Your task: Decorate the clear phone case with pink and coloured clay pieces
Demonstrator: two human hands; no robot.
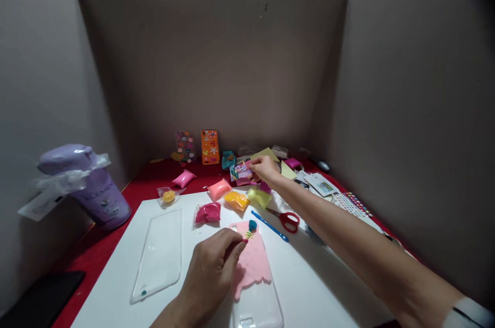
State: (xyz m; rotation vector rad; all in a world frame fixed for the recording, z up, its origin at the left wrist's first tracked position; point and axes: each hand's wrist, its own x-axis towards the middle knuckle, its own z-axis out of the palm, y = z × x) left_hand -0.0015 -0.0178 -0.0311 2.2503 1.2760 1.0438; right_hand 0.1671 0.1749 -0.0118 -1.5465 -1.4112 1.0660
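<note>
My left hand pinches a small dark pink clay piece between thumb and finger, just over a clear phone case. The case's upper part is coated in pink clay with a dripping lower edge. On that coat sit a teal clay ball and thin yellow-green strips. Stretched to the back of the table, my right hand has its fingers closed on the edge of a colourful printed packet. A blue modelling tool and red-handled scissors lie between the two hands.
Clay packets in orange, crimson and yellow-green lie across the white board. A second clear case rests at left. A wrapped purple tumbler stands beside the board. Decorated cases lean at the back.
</note>
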